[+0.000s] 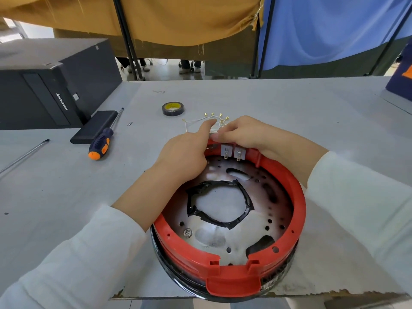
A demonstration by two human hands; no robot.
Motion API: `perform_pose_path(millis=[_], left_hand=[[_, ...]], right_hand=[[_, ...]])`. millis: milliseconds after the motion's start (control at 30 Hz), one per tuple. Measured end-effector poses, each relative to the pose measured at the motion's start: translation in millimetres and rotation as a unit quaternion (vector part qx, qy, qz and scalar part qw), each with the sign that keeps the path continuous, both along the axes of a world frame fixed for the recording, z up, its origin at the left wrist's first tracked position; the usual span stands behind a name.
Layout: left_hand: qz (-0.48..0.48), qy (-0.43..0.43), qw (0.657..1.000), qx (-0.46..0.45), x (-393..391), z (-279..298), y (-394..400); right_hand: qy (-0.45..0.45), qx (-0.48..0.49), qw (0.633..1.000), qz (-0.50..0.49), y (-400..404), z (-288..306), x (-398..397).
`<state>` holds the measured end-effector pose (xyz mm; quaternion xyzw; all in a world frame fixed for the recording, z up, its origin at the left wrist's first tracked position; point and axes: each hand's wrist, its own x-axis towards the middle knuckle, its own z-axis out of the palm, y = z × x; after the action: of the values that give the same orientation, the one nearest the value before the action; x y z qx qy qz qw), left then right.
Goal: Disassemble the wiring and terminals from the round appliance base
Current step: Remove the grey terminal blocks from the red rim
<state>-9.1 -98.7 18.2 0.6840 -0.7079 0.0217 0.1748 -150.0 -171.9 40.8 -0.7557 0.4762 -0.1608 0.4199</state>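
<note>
the round base (227, 230) sits at the near edge of the grey table (267, 101), around 6 o'clock in the view, red plastic ring on top of a black rim, shiny metal plate inside with a ragged loop of black tape (219, 202) round the middle hole. two little metal terminal blocks (233, 152) sit on the inside of the ring at its 12 o'clock side.

both hands are up at that same 12 o'clock spot on the ring. left hand (185, 155) rests over the rim with the index finger stretched straight out toward the wires, other fingers are tucked under so can't really tell what they're doing. right hand (243, 134) is curled over the top edge, fingertips pinching at the thin white wires right where they meet the ring.

the wires (209, 121) trail off onto the table just past the base, with small brass connectors on the ends fanned out.

other stuff: roll of black tape (173, 108) at about 11 o'clock from the base, screwdriver with blue and orange handle (103, 141) off at 10 o'clock lying partly on a flat black slab (93, 129), a tiny screw (129, 124) near it, and a black computer case (44, 85) far left.
</note>
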Motion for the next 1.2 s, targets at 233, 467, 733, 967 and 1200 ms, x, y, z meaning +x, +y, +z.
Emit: perform_pose_path(millis=[233, 467, 733, 967, 1200], left_hand=[[0.022, 0.101, 0.995, 0.002, 0.4, 2.2, -1.1], [0.020, 0.122, 0.992, 0.012, 1.2, 0.5, -1.1], [0.003, 0.075, 0.997, 0.030, 4.2, 3.1, -1.6], [-0.003, 0.075, 0.997, 0.037, 2.1, 6.4, 0.2], [-0.007, 0.073, 0.997, 0.038, 2.5, 6.0, 0.6]], right_hand=[[0.010, 0.162, 0.987, -0.003, -12.9, 14.1, 6.0], [-0.025, 0.080, 0.993, -0.088, -17.8, -3.9, 8.5], [-0.256, 0.106, 0.951, -0.140, -32.7, 5.5, -42.5], [0.012, -0.002, 0.977, -0.212, -65.0, -19.5, -92.4], [0.172, -0.211, 0.956, -0.108, -90.7, -41.0, -78.3]])
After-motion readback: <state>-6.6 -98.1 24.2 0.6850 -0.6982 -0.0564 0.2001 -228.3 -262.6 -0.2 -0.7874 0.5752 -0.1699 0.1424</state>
